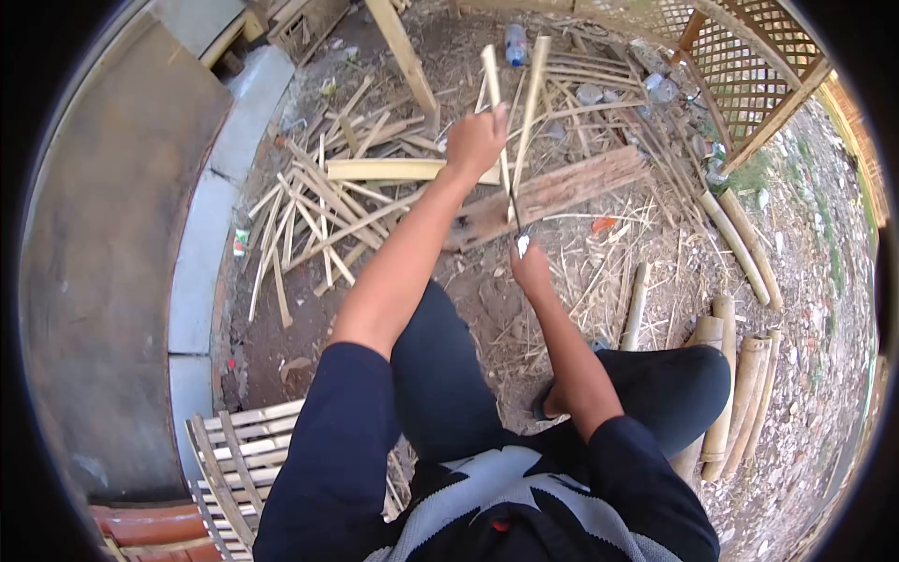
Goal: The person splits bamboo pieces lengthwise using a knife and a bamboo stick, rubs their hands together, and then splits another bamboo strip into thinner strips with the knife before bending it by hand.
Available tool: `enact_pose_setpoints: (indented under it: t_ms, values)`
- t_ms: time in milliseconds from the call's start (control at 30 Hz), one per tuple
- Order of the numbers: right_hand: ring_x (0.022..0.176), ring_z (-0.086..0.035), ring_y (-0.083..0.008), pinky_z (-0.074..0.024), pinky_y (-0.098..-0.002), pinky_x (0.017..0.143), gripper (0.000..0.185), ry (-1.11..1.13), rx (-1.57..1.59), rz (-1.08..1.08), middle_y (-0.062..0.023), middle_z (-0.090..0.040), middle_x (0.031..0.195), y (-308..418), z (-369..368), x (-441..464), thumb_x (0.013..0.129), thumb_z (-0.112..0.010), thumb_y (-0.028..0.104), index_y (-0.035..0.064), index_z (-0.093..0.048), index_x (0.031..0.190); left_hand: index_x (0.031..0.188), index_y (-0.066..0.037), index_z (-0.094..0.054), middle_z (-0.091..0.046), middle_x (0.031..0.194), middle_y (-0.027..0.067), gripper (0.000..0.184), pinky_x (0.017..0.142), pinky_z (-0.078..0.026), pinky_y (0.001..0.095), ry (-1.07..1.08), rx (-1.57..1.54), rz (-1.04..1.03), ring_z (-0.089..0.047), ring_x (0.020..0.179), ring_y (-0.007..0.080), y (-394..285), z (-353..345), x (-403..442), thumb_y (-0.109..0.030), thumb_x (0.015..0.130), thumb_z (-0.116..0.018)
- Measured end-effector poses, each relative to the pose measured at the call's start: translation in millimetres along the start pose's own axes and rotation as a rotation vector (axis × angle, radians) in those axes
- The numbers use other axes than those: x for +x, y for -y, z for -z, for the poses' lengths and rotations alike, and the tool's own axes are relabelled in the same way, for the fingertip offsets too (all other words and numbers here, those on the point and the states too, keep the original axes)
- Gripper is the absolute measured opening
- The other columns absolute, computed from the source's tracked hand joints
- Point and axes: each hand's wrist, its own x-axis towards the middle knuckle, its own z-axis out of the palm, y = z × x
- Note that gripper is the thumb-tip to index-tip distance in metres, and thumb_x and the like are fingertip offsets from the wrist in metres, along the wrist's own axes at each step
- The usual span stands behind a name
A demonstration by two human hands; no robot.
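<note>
My left hand [476,142] is closed around a pale bamboo strip [490,70], held upright over the ground. A second strip [532,103] spreads away from it to the right, the two meeting low down in a V. Where they meet is the dark blade of a knife [515,211]. My right hand [531,267] is wrapped round the knife's handle, below and right of my left hand. Beneath the strips lies a weathered wooden plank [571,192].
Split bamboo strips [309,211] are heaped at the left. Bamboo poles [746,393] lie at the right. A wooden post [403,56] stands ahead, near a plastic bottle [515,45]. A lattice panel [749,70] is at upper right, a slatted bamboo piece [248,459] at lower left.
</note>
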Motion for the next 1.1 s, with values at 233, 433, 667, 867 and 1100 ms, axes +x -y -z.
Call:
enact_pose_setpoints:
  t_ms: [233,433,667,867,1100]
  values:
    - [0.086,-0.065,-0.0523,-0.0528,-0.0569,0.077,0.05,-0.026,0.054,-0.035,-0.0342,-0.067,0.092,50,42,7,0.091,-0.064,0.04,-0.0071,-0.059,0.105,0.1,-0.001,-0.067,-0.07,0.077,0.0221,0.032,0.067,-0.053,0.0524,-0.129,-0.12,-0.013,-0.069,0.074,0.0416,-46,61,7,-0.031,0.094,-0.058]
    - [0.087,-0.065,-0.0525,-0.0524,-0.0573,0.077,0.052,-0.08,0.09,-0.062,-0.0351,-0.066,0.093,52,33,-8,0.091,-0.064,0.041,-0.0086,-0.059,0.105,0.117,-0.003,-0.061,-0.07,0.079,0.0189,0.033,0.064,-0.052,0.0478,-0.179,-0.08,-0.092,-0.068,0.071,0.0371,-80,93,-5,-0.027,0.095,-0.058]
    - [0.088,-0.065,-0.0524,-0.0525,-0.0569,0.078,0.055,0.006,0.006,-0.055,-0.0352,-0.066,0.091,13,14,11,0.092,-0.062,0.045,-0.0083,-0.06,0.106,0.131,-0.01,-0.057,-0.075,0.09,0.0081,0.05,0.073,-0.055,0.0465,0.032,-0.069,0.025,-0.072,0.081,0.0335,-57,75,-5,-0.042,0.092,-0.063]
    - [0.085,-0.064,-0.0535,-0.0508,-0.0577,0.075,0.048,-0.11,0.154,0.054,-0.0343,-0.067,0.089,59,51,16,0.094,-0.061,0.04,-0.0076,-0.062,0.101,0.123,-0.009,-0.06,-0.071,0.078,0.007,0.04,0.063,-0.053,0.0349,-0.219,-0.243,-0.008,-0.07,0.069,0.0214,-56,89,-3,-0.033,0.093,-0.066]
    - [0.084,-0.064,-0.0542,-0.0499,-0.0589,0.076,0.048,-0.155,0.114,0.014,-0.0352,-0.066,0.088,62,45,19,0.095,-0.06,0.039,-0.0077,-0.056,0.107,0.118,-0.005,-0.061,-0.065,0.078,0.0061,0.027,0.064,-0.049,0.0305,-0.417,-0.454,-0.059,-0.062,0.071,0.016,-50,91,3,-0.023,0.098,-0.059]
